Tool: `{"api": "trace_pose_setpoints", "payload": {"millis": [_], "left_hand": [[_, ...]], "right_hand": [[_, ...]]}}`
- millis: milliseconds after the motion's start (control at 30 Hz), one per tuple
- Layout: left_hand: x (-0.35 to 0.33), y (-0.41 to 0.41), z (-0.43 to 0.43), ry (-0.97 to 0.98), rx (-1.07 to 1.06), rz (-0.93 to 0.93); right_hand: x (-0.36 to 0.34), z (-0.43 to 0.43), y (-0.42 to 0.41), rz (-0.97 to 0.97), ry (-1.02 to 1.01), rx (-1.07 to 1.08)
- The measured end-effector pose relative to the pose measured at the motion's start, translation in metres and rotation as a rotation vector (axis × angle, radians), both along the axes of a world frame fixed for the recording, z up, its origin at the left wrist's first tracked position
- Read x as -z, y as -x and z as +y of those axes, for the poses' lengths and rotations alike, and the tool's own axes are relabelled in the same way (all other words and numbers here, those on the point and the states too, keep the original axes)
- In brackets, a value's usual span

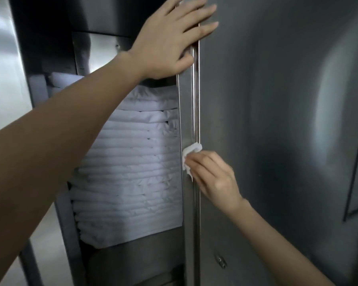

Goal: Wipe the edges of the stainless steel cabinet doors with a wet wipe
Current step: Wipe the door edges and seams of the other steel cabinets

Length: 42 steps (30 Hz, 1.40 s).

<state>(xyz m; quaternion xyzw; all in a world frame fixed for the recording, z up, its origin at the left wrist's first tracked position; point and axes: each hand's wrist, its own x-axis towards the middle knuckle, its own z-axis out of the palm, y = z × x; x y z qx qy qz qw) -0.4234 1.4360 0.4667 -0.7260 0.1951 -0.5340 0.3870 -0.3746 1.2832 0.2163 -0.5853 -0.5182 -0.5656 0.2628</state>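
The job looks about half way, I think; the wet wipe (191,153) sits on the middle of the long edge (186,112) of the shiny cabinet door (277,120); the metal shows no clear wet mark, so I cannot tell which part is clean, above or below; other doors may be left too. The right hand (213,178) pinches the wipe and presses it on the edge; the left hand (174,38) lies flat with straight fingers high on the door. The wipe is small, white and scrunched up. Folded white cloths (130,172) are stacked inside the cabinet.
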Motion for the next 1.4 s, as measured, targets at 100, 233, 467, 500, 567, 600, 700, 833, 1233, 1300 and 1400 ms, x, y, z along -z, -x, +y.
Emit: {"api": "trace_pose_setpoints", "payload": {"millis": [100, 233, 467, 500, 567, 600, 700, 833, 1233, 1300, 1400], "left_hand": [[0.005, -0.002, -0.001, 0.018, 0.053, -0.008], [0.024, -0.001, 0.001, -0.017, 0.102, -0.019], [0.048, 0.001, 0.004, -0.124, 0.134, -0.012], [0.052, 0.0, 0.004, -0.147, 0.137, 0.0], [0.061, -0.001, 0.005, -0.168, 0.16, 0.018], [0.064, -0.001, 0.006, -0.164, 0.177, 0.019], [0.072, -0.003, 0.005, -0.128, 0.231, 0.024], [0.084, -0.005, 0.005, -0.107, 0.282, 0.04], [0.09, -0.012, 0.008, -0.067, 0.338, 0.08], [0.091, -0.013, 0.008, -0.059, 0.347, 0.076], [0.09, -0.015, 0.007, -0.056, 0.373, 0.079]], "right_hand": [[-0.046, 0.008, 0.002, 0.003, -0.095, 0.002], [-0.045, 0.014, 0.01, 0.046, -0.172, -0.004], [-0.031, 0.0, 0.011, 0.06, -0.002, 0.038], [-0.038, 0.003, 0.012, 0.075, -0.038, 0.035], [-0.039, 0.01, 0.014, 0.132, -0.16, -0.004], [-0.029, 0.015, 0.016, 0.177, -0.229, -0.03], [0.038, 0.022, 0.027, 0.32, -0.327, -0.063], [0.094, 0.01, 0.037, 0.385, -0.208, -0.098], [0.091, 0.037, 0.064, 0.74, -0.637, -0.173], [0.077, 0.036, 0.063, 0.675, -0.611, -0.143], [0.023, 0.038, 0.054, 0.567, -0.588, -0.123]]}}
